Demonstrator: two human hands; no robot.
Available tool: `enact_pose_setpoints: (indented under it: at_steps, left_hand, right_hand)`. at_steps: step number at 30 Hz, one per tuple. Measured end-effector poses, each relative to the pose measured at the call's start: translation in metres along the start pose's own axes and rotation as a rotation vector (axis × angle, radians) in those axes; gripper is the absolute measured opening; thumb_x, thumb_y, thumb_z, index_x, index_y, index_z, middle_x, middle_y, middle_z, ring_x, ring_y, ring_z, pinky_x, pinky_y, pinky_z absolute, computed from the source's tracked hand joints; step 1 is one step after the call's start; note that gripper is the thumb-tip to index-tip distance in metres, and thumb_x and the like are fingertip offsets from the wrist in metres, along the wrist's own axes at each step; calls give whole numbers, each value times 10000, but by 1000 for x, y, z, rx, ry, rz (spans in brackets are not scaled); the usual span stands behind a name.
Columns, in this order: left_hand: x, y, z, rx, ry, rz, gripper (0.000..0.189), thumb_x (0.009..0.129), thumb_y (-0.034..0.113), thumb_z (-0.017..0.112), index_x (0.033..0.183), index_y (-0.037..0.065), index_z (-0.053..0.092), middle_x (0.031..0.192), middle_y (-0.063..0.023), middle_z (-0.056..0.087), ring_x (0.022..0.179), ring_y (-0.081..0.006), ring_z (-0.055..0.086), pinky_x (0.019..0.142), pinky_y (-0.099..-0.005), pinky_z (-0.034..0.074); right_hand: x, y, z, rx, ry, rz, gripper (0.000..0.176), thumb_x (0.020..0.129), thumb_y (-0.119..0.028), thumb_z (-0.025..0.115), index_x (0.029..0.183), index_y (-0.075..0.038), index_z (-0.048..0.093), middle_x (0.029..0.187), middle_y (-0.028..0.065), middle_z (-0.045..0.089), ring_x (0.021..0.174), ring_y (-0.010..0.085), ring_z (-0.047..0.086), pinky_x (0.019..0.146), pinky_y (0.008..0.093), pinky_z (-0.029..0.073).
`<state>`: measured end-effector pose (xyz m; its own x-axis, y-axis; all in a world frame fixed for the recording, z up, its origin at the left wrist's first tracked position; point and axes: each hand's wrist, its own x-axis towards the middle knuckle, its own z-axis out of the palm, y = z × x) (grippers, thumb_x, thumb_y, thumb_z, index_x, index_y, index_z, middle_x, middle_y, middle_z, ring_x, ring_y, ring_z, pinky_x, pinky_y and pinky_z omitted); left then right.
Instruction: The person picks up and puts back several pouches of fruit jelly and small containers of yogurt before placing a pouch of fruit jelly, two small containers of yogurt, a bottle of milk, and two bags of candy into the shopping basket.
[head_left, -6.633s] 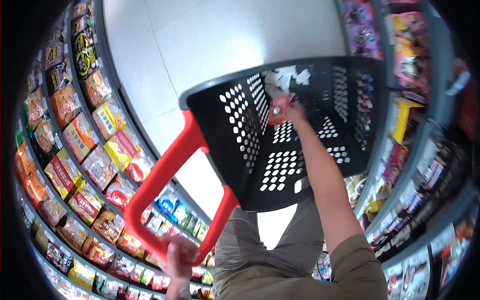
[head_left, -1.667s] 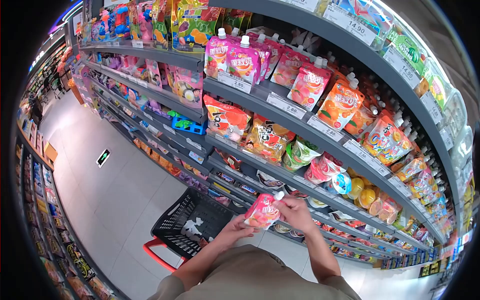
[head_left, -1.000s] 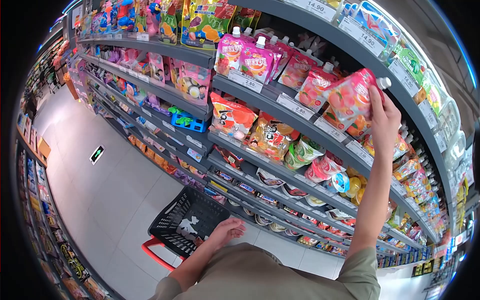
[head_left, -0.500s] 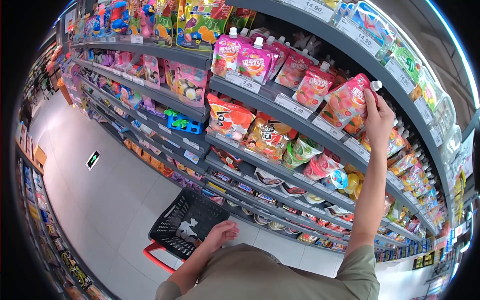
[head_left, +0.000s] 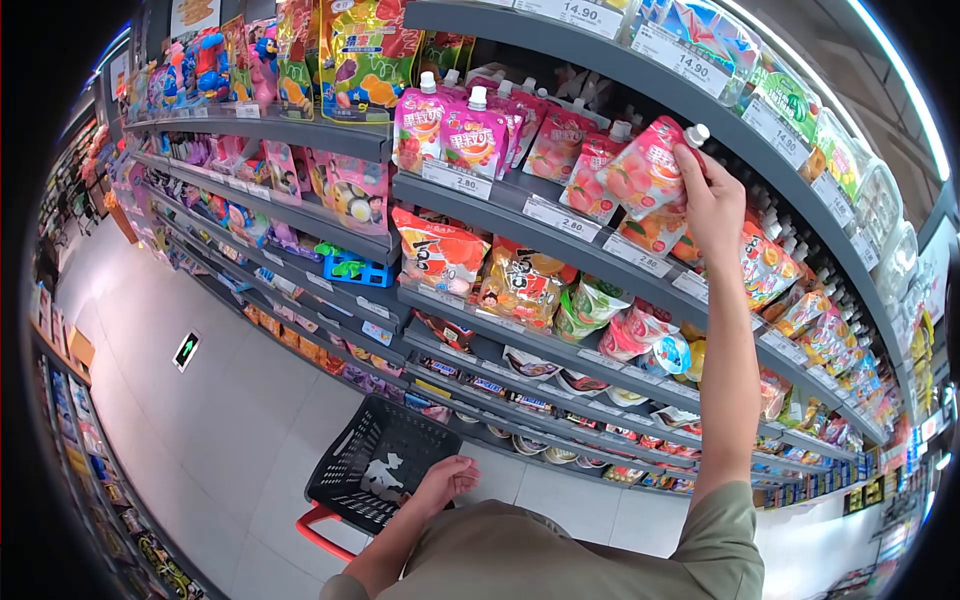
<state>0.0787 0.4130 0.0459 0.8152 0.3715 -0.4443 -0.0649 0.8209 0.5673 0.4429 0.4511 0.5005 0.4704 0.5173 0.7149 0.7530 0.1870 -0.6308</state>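
Note:
Near its white cap, a pink peach-print spout pouch (head_left: 648, 170) is gripped by my right hand (head_left: 714, 200), in front of the upper shelf. Similar peach pouches (head_left: 560, 145) and purple-pink pouches (head_left: 472, 138) stand just left of it, above 2.80 price tags. My left hand (head_left: 447, 482) hangs low with curled fingers beside the black basket (head_left: 385, 440); whether it holds anything does not show. Something white and crumpled (head_left: 383, 473) lies in the basket, which has a red handle (head_left: 318, 530).
The shelf edge (head_left: 540, 210) curves across the view. Bagged jellies (head_left: 525, 285) fill the shelf below, and a higher shelf (head_left: 620, 60) juts out above my right hand. Another rack (head_left: 95, 450) stands at the far left, beyond the tiled floor (head_left: 230, 420).
My right hand and the pouch have shifted left, over the neighbouring peach pouches. The whole view has also moved slightly. My left hand keeps its curled pose by the basket.

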Motion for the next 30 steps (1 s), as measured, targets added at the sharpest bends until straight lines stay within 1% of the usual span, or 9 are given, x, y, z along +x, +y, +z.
enact_pose_setpoints:
  at_steps: [8, 11, 14, 18, 21, 22, 27, 29, 30]
  left_hand:
    - [-1, -2, -2, -9, 28, -4, 261, 979, 262, 592, 1134, 53, 601, 1010, -81, 683, 901, -180, 660, 824, -303, 505]
    - [-3, -2, -2, -34, 53, 7, 236, 983, 251, 597, 1102, 48, 618, 960, -79, 690, 875, -187, 658, 805, -310, 507]
    - [-4, -2, -4, -42, 73, 20, 238, 985, 254, 595, 1101, 48, 618, 959, -75, 689, 876, -184, 656, 809, -308, 505]
    - [-4, -6, -10, -51, 90, 26, 237, 982, 257, 597, 1099, 52, 622, 962, -72, 690, 879, -183, 655, 815, -308, 503]
    - [-7, -7, -11, -55, 110, 28, 236, 976, 255, 599, 1098, 54, 627, 962, -71, 692, 880, -183, 655, 820, -311, 502]
    - [-7, -7, -11, -48, 126, 25, 235, 973, 253, 600, 1096, 55, 631, 960, -71, 693, 880, -183, 656, 822, -312, 502]
    - [-4, -10, -15, -57, 131, 18, 238, 965, 259, 603, 1088, 58, 641, 955, -68, 697, 875, -183, 658, 824, -314, 501]
    - [-1, -10, -16, -54, 131, 14, 240, 963, 262, 606, 1085, 60, 644, 955, -67, 698, 874, -183, 658, 824, -313, 501]
    - [0, -9, -16, -52, 129, 11, 241, 961, 264, 609, 1085, 60, 644, 955, -68, 698, 872, -183, 659, 824, -313, 502]
  right_hand:
    - [10, -6, 61, -42, -178, -44, 291, 955, -282, 672, 1069, -26, 749, 676, 50, 665, 576, 73, 592, 539, 257, 456]
    - [27, -2, 82, -105, -242, -88, 320, 948, -331, 665, 1034, -37, 755, 651, 87, 660, 565, 115, 609, 556, 300, 467]
    - [44, -1, 99, -245, -297, -88, 421, 943, -424, 629, 935, -21, 747, 594, 112, 632, 557, 199, 619, 591, 344, 484]
    - [56, -6, 106, -377, -391, -26, 410, 933, -412, 634, 927, -15, 735, 622, 119, 640, 598, 244, 632, 661, 377, 499]
    - [57, -8, 109, -494, -491, -36, 393, 929, -397, 639, 982, -21, 739, 656, 121, 657, 634, 247, 651, 688, 379, 504]
    - [55, -8, 108, -515, -493, -32, 376, 924, -379, 645, 1019, -28, 740, 695, 123, 681, 674, 251, 677, 710, 375, 513]
    - [59, -3, 101, -541, -424, -63, 341, 915, -345, 657, 1016, -30, 738, 728, 131, 702, 659, 248, 695, 705, 355, 531]
    - [64, -6, 96, -529, -493, -49, 304, 926, -255, 676, 1044, 20, 722, 734, 120, 697, 637, 157, 705, 607, 312, 540]
    - [67, -5, 96, -529, -491, -48, 304, 926, -255, 676, 1044, 20, 722, 734, 120, 697, 637, 157, 705, 607, 312, 540]
